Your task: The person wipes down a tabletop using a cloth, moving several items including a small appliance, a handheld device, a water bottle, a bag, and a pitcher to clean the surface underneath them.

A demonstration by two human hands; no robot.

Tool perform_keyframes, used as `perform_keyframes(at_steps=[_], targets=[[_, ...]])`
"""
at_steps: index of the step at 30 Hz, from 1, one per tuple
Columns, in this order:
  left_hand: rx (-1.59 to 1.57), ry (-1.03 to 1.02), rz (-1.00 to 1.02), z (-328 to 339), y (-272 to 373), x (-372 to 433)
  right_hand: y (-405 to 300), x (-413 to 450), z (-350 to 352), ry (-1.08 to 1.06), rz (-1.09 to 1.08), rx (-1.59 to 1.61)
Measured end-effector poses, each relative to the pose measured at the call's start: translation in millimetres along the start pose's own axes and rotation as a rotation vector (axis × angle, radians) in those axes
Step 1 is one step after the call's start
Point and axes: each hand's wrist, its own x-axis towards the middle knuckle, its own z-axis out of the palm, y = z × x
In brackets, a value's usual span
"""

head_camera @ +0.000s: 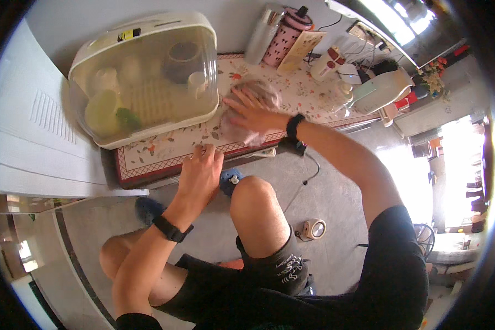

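My right hand (251, 110) lies flat with spread fingers on a crumpled pinkish cloth (268, 93). Under the cloth is a floral table cover (165, 145) with a red lattice border, laid over a narrow table. My left hand (202, 171) rests its bent fingers on the table's front edge, and its thumb is hidden. Just behind that hand stands a dish box (148, 119) with a cream frame and a clear cover. Through the cover I see a pale green dish (103, 111), a small white cup (197, 84) and a dark round container (183, 62).
Along the wall stand a silvery cylinder (264, 35), a pink patterned tumbler (288, 37) and a white bottle (328, 66). Further right are a plastic jug (385, 93) and cables by a power strip (367, 35). A white appliance (33, 115) borders the left; a small boxy device (313, 229) sits on the floor.
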Motion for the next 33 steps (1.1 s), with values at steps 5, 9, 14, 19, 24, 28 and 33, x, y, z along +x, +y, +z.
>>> perform_keyframes(at_steps=[5, 9, 14, 19, 24, 28, 33], targets=[[0.051, -0.018, 0.005, -13, 9, 10, 45, 96, -17, 0.011, 0.009, -0.030], [0.141, -0.093, 0.028, -12, 4, 4, 56, 142, -30, -0.059, -0.214, -0.765], [-0.037, -0.048, 0.052, -4, 9, 16, 95, 109, 18, 0.142, -0.086, -0.411], [-0.011, 0.045, 0.044, -9, -2, -9, -1, -9, 24, 0.294, -0.206, -0.106], [0.023, 0.036, 0.029, 9, 4, -9, 26, -118, 0, 0.214, -0.110, -0.066], [0.075, 0.024, 0.071, 12, 9, -1, 127, -123, 9, 0.204, 0.012, -0.302], [0.206, 0.045, 0.097, 17, 7, -14, 129, -46, 4, 0.042, 0.219, -0.591]])
